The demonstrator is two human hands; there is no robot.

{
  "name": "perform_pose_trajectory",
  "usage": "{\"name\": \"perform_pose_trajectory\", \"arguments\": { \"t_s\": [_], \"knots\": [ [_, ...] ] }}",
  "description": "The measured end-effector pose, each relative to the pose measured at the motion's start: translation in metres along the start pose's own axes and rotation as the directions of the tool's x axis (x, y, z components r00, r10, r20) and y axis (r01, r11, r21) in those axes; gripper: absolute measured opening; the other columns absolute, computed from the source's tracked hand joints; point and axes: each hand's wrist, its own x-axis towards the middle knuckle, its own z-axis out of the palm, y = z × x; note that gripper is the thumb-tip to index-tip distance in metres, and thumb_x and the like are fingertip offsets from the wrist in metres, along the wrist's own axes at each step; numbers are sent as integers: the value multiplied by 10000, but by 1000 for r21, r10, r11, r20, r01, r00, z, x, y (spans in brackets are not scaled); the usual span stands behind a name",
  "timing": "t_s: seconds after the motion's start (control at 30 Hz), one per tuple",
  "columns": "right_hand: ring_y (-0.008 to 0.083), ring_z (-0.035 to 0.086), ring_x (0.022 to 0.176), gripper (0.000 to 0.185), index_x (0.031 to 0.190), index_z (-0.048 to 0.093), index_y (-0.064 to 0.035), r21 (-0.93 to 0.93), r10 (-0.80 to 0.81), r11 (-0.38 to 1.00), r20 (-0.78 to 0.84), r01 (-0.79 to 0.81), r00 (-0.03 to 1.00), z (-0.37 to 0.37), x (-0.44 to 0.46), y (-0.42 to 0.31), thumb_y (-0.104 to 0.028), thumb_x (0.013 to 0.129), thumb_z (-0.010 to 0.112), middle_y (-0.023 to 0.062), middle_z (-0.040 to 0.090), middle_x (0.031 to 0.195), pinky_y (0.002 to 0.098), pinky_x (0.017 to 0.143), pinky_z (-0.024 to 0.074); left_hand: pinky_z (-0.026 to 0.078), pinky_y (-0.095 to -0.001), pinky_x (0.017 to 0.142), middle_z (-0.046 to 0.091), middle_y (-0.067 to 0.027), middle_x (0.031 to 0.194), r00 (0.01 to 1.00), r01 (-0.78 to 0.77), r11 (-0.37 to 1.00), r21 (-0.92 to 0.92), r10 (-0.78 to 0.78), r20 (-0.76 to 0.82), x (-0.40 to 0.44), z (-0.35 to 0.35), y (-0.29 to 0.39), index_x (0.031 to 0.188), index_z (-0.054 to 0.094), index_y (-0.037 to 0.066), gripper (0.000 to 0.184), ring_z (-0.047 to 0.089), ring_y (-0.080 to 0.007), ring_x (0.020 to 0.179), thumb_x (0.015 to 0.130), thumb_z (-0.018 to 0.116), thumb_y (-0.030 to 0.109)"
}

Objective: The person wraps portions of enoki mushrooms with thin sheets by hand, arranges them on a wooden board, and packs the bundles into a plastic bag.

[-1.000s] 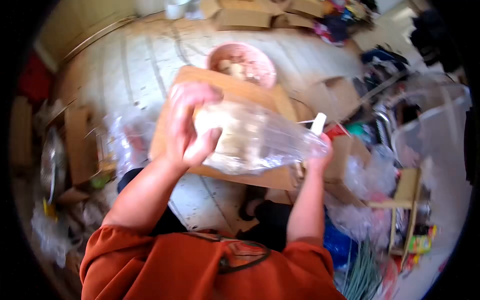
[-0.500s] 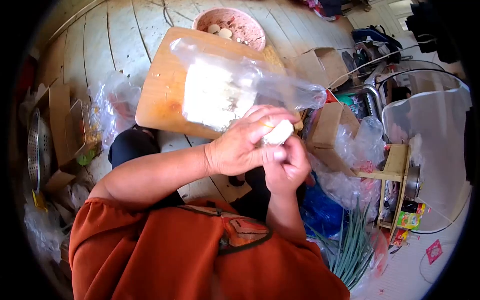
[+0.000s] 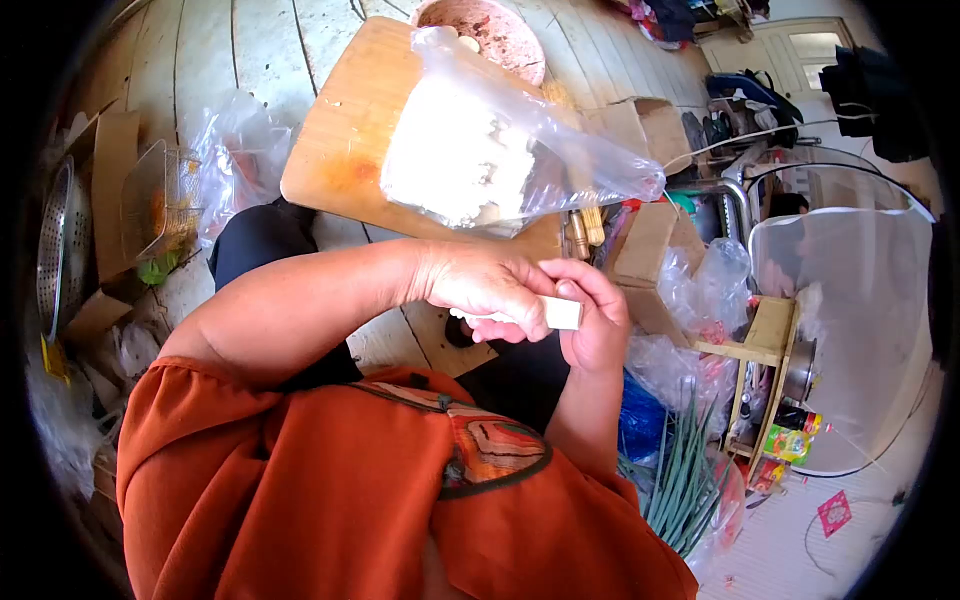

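Observation:
A small pale block [image 3: 562,313] is between my two hands, in front of my lap. The fingers of my left hand [image 3: 487,285] are closed round it. My right hand [image 3: 593,315] is curled at the block's right end, fingers bent against it. Beyond my hands a clear plastic bag [image 3: 600,172] with white pieces [image 3: 460,150] inside lies on a wooden board [image 3: 335,150]. The bag's narrow end points right, past the board's edge.
Behind the board stands a pink basin [image 3: 520,50]. To the right are cardboard boxes [image 3: 650,245], a small wooden rack [image 3: 768,330], a mesh cover [image 3: 850,300] and green onions [image 3: 685,490]. A metal colander [image 3: 65,250] and wire basket [image 3: 165,205] are at left.
Both hands have left the bag, which now lies on the board. They came together nearer my body round the pale block, and have since moved slightly lower. The view has shifted.

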Motion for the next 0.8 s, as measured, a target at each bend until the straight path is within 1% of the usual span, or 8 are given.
{"name": "perform_pose_trajectory", "arguments": {
  "t_s": [0.3,0.43,0.5,0.57,0.63,0.7,0.77,0.8],
  "knots": [
    [77,592,776,131,977,627,26,-135,93,987,73,-82,993,-25,-28,6,-86,910,646,26,645,887,203,672,466,394,-257,449,495,-1,557,982,51,980,-190,-15,187,6,10,-22,796,572,69,167,466,-93,454,789,723,140],
    [75,561,710,127,986,590,3,-238,44,971,151,-7,988,-19,-26,9,-110,930,606,20,613,860,195,618,440,396,-250,452,524,-8,608,966,104,938,-329,-16,260,10,7,-30,919,578,17,253,475,-100,455,772,751,129],
    [74,508,638,111,977,569,-21,-126,25,992,-2,-25,1000,-8,-25,12,-121,945,534,22,586,847,204,547,402,428,-279,455,530,-33,597,979,38,915,-401,47,199,12,6,-31,907,563,11,216,473,-114,434,808,696,150],
    [102,475,539,105,912,514,-58,287,90,955,-52,-72,995,-17,-21,16,-160,932,495,57,577,811,234,436,349,438,-286,460,513,-33,595,989,-85,902,-422,128,76,14,6,-27,830,559,49,173,480,-116,448,823,636,203],
    [107,463,496,129,906,499,-69,496,112,865,-53,-71,992,-22,-19,13,-196,930,499,68,564,770,234,408,333,451,-277,466,524,-45,606,990,-135,914,-384,108,-90,16,8,-25,870,569,42,182,496,-133,457,853,609,218],
    [97,425,445,139,909,504,-73,619,139,778,2,-111,990,-18,-18,11,-210,931,495,49,549,721,232,389,321,459,-278,470,517,-41,604,981,-180,880,-439,129,-143,19,11,-25,884,567,42,176,501,-132,464,860,603,213],
    [95,390,393,140,894,496,-70,710,152,650,229,-272,961,-18,-18,10,-206,930,494,26,523,654,234,367,314,462,-278,473,511,-37,602,973,-196,882,-429,123,-193,18,9,-23,884,561,43,172,498,-129,467,862,600,209],
    [104,364,351,164,968,537,-42,641,204,691,271,-335,941,-21,-18,15,-194,928,489,10,478,583,248,342,308,465,-278,476,506,-34,600,964,-209,885,-416,115,-239,18,7,-21,884,555,43,169,496,-125,469,865,597,206]
  ]
}}
